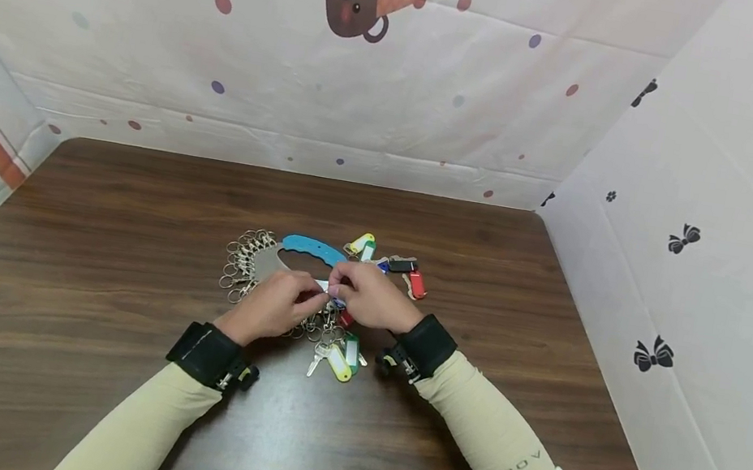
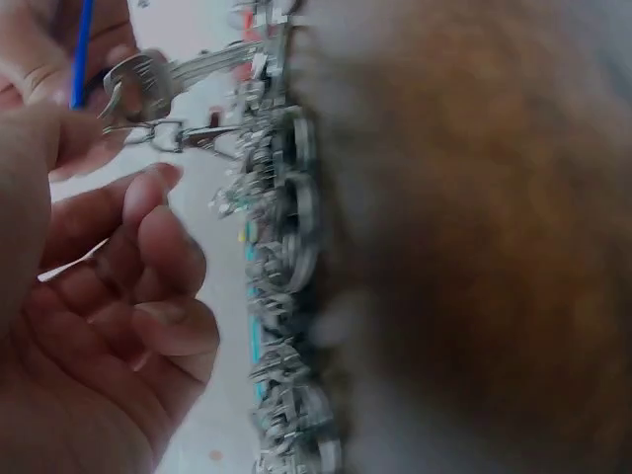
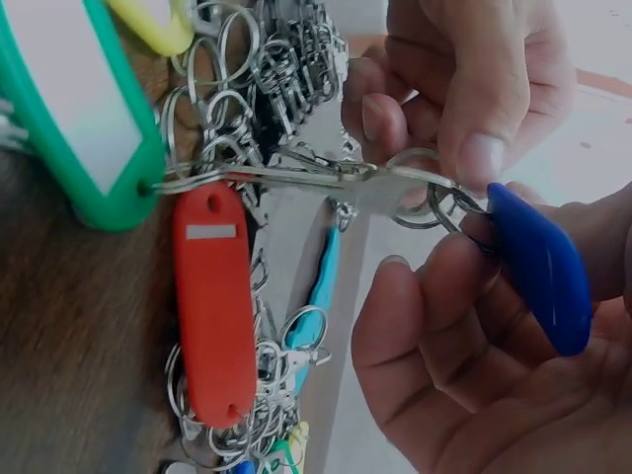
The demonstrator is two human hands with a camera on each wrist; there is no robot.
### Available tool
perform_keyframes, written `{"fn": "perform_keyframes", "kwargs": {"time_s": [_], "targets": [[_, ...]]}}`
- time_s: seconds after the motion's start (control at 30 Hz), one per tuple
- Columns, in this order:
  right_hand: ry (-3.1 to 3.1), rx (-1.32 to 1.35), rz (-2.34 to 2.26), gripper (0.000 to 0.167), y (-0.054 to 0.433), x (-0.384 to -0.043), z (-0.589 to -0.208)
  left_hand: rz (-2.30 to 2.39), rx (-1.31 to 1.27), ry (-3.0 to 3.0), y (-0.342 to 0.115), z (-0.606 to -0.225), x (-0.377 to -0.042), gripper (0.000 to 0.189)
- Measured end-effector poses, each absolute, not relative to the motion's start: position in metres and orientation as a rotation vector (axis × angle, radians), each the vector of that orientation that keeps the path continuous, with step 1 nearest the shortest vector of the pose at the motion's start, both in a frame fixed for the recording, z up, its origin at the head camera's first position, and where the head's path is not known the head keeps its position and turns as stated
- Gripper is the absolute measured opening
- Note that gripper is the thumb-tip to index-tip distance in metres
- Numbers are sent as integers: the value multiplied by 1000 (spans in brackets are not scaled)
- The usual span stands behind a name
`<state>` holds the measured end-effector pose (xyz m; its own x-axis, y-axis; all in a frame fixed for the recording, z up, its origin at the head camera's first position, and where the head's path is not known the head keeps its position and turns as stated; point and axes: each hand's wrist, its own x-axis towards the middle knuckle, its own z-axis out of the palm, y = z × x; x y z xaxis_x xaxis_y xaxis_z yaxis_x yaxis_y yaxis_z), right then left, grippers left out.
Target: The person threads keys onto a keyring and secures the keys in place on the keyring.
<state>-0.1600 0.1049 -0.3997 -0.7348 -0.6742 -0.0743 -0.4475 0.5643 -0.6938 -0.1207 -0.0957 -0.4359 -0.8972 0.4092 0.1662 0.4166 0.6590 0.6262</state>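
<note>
In the head view my left hand (image 1: 275,303) and right hand (image 1: 370,296) meet over a key holder with a blue handle (image 1: 311,247) and many metal clasps and rings along its edge. My right fingers hold a blue key tag (image 3: 541,272) by its ring end. My left thumb and fingers (image 2: 163,222) pinch the split ring (image 3: 434,202) that joins the tag to a silver key (image 2: 148,84). A clasp (image 2: 197,136) runs from the ring to the holder. Fingers partly hide the ring.
Below the hands lie a yellow tag (image 1: 339,363), a green tag (image 1: 351,352) and a loose-hanging key (image 1: 317,359). A red tag (image 1: 416,284) and a black tag (image 1: 403,266) lie at the right, a yellow tag (image 1: 362,243) behind. All rest on a brown wooden table (image 1: 126,228).
</note>
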Motion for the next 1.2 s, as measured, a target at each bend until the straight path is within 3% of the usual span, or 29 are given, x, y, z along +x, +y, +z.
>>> {"fn": "perform_keyframes", "kwargs": {"time_s": [0.2,0.37,0.6,1.2], "targets": [[2424,-817,-1001,16,102,-159,-389,-1027,-682,-2935,-107,-420,-115,11],[2290,-624,-1072,17,100,-151,-384,-801,-860,-2984,-98,-421,-102,7],[2267,-487,-1111,16,97,-139,-391,-555,-819,-3035,-85,-428,-96,41],[2048,-473,-1194,13,108,-121,-398,-576,-909,-3090,-97,-428,-93,42]]}}
